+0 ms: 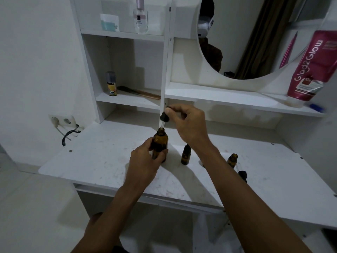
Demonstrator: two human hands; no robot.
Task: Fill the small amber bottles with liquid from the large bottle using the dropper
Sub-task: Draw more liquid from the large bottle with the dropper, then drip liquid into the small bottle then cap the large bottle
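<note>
On the desk (100, 157) — uncapped amber bottle (160, 140)

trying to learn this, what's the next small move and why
Probably lower the dropper deeper into the large bottle: only its glass tip sits in the neck, the right hand pinches its bulb, and the left hand steadies the bottle.

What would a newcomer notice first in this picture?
Two hands in the middle: the left hand grips the large amber bottle while the right hand pinches a dropper with its glass tip at the bottle's mouth. The bright pink tube stands out on the shelf at far right, and two small amber bottles stand on the desk beside the large one.
</note>
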